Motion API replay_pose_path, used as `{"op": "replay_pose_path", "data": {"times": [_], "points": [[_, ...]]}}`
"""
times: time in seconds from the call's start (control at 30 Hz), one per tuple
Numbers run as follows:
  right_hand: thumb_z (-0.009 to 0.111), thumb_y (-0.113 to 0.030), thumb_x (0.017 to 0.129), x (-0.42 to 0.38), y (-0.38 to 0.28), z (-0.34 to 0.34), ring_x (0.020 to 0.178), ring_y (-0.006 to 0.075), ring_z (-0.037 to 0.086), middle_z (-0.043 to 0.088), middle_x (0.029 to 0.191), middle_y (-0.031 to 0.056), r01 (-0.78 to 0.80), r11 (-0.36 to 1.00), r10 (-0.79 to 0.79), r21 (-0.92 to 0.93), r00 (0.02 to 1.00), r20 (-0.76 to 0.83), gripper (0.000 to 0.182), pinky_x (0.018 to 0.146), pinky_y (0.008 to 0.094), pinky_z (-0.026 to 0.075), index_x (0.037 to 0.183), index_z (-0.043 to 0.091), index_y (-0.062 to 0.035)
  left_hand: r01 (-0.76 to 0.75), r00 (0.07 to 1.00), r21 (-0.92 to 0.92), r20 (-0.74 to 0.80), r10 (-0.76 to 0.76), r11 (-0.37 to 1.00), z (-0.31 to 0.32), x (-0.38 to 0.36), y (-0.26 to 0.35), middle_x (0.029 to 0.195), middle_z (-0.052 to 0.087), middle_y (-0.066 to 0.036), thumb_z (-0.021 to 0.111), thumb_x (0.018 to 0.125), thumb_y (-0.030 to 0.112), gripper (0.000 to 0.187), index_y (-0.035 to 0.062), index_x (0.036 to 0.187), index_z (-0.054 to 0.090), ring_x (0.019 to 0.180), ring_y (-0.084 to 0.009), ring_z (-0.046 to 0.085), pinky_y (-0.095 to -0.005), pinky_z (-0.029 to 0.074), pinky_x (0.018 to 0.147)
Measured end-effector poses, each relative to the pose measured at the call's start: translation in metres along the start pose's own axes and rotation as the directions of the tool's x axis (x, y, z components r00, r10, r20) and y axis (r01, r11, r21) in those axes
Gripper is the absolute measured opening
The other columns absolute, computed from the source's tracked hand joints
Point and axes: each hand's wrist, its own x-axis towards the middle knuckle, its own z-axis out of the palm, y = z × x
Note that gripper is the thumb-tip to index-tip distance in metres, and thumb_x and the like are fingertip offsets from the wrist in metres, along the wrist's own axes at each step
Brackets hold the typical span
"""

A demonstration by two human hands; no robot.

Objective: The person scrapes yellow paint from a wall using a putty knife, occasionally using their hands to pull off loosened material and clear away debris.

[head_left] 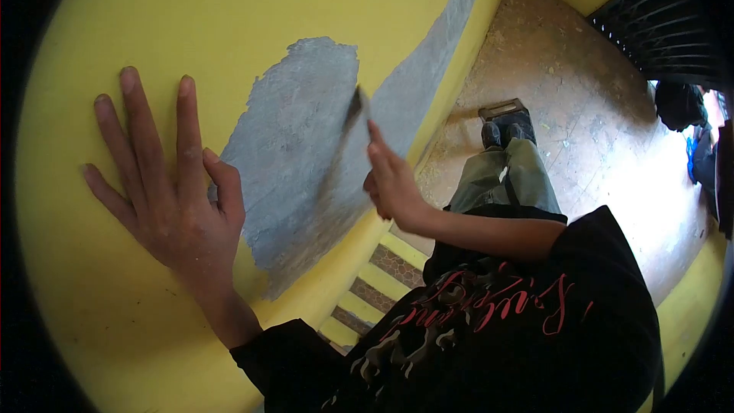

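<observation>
My left hand (180, 199) lies flat against the yellow wall (252, 0), fingers spread, just left of a large grey patch (294, 115) with ragged edges. In my right hand (394, 183) is a scraper (362, 99), its index finger stretched along the tool. The scraper's blade meets the wall at the right edge of the patch, where yellow paint borders the grey. Another grey strip (436, 46) runs up along the wall's right side and joins the patch lower down.
Below, my feet stand on a small dark platform (505, 109) over the brown floor (550, 53). A dark metal grille (657, 23) is at the upper right, with dark bags or clothing (679, 105) under it. Yellow slats (382, 275) show beside my shirt.
</observation>
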Motion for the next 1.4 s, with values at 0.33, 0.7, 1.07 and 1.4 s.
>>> {"op": "replay_pose_path", "data": {"times": [0.33,0.7,1.07,1.4], "points": [[0.033,-0.038,0.103,0.003,0.019,-0.006,0.057,0.0090,0.042,0.037,0.064,-0.0017,0.031,0.998,-0.033,-0.060,0.999,-0.026,0.056,0.046,0.0267,0.042,0.151,0.018,-0.0132,-0.007,1.000,0.099,0.008,0.006,0.995,-0.004,-0.004,0.004,0.149,0.039,-0.009,0.044,0.087,0.021,0.051,0.0253,0.138,0.050,0.135,-0.0349,0.038,-0.0593,0.023,0.105],[0.037,-0.030,0.103,0.002,0.022,0.010,0.059,0.0102,0.040,0.038,0.068,-0.0010,0.069,0.998,-0.069,0.002,0.998,0.011,0.056,0.058,0.0262,0.042,0.151,0.015,-0.0138,-0.039,0.999,0.121,0.027,0.036,0.992,-0.004,-0.008,0.001,0.147,0.040,-0.011,0.038,0.094,0.025,0.044,0.0229,0.136,0.052,0.133,-0.0379,0.039,-0.0590,0.023,0.106],[0.036,-0.034,0.103,0.003,-0.016,0.002,0.061,0.0084,0.040,0.040,0.070,-0.0006,-0.097,0.989,0.103,0.112,0.994,-0.047,0.056,0.058,0.0265,0.042,0.151,0.016,-0.0142,-0.027,1.000,0.094,0.009,0.026,0.995,-0.007,-0.010,0.001,0.146,0.042,-0.011,0.037,0.094,0.028,0.043,0.0220,0.133,0.055,0.135,-0.0364,0.037,-0.0584,0.020,0.108],[0.032,-0.033,0.103,-0.021,-0.018,0.010,0.057,0.0070,0.038,0.037,0.068,-0.0016,-0.059,0.974,0.022,0.218,0.985,0.171,0.059,0.042,0.0241,0.038,0.152,0.008,-0.0117,-0.020,1.000,0.136,0.020,0.018,0.991,-0.005,-0.009,0.002,0.146,0.042,-0.009,0.038,0.094,0.029,0.043,0.0241,0.134,0.054,0.134,-0.0363,0.038,-0.0578,0.021,0.108]]}}
